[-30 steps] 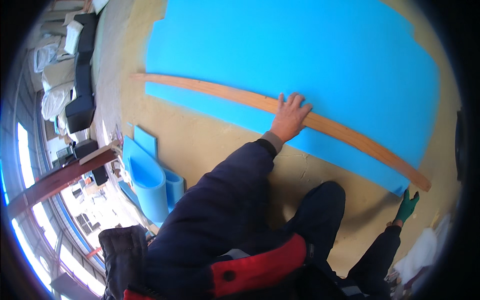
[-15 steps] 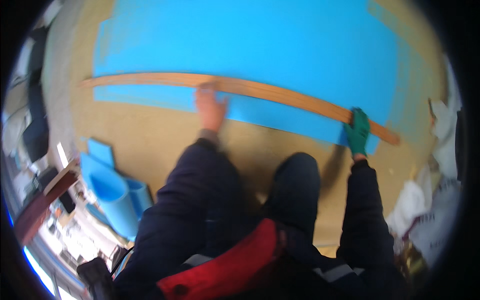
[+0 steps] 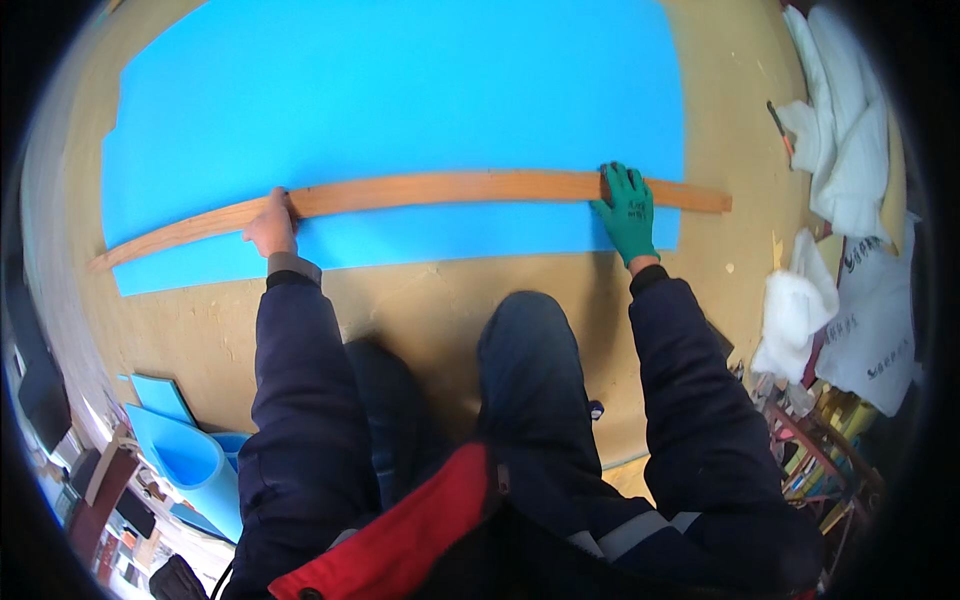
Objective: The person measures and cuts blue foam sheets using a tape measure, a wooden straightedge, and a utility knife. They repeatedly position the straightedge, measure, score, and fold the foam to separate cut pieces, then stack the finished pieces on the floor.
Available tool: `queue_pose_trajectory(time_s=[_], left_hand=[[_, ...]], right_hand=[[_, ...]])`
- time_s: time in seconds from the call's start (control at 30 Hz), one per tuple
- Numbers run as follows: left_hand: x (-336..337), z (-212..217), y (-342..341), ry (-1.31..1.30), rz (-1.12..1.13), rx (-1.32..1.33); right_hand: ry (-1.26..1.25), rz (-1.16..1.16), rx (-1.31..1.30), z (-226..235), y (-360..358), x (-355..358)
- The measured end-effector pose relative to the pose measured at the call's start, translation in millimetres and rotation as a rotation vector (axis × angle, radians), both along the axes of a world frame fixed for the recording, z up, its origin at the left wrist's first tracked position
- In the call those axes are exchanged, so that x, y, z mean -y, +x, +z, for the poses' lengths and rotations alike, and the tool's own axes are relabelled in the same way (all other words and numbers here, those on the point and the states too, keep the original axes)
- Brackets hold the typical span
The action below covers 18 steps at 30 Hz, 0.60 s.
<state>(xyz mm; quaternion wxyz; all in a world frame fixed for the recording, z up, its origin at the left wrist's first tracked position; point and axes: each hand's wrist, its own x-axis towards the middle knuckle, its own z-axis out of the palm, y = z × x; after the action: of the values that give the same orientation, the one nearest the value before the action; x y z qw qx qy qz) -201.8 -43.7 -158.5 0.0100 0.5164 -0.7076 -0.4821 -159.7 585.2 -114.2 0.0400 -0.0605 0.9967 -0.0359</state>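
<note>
A long wooden batten lies across a large blue foam sheet spread on a brown board floor. My left hand, bare, grips the batten's near edge toward its left part. My right hand, in a green glove, presses flat on the batten near its right end. My knees in dark trousers rest just below the sheet's near edge.
Rolled and flat blue foam offcuts lie at the lower left. White cloths and bags are piled along the right, with more clutter lower right. A small dark tool lies by the white cloth.
The view has swung to centre on the batten, which now lies nearly level. My right hand stays pressed near its right end, and my left hand now grips it further left.
</note>
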Motion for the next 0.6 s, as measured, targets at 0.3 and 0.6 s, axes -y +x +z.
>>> queue_pose_trajectory(time_s=[0.3, 0.6], left_hand=[[-5.4, 16.4, 7.2, 0.21, -0.096, -0.065], [-24.9, 86.8, 138.6, 0.394, -0.467, 0.108]], right_hand=[[-0.194, -0.217, -0.137, -7.5, 44.5, -18.5], [-0.581, -1.622, 0.83, 40.1, 429.3, 4.3]])
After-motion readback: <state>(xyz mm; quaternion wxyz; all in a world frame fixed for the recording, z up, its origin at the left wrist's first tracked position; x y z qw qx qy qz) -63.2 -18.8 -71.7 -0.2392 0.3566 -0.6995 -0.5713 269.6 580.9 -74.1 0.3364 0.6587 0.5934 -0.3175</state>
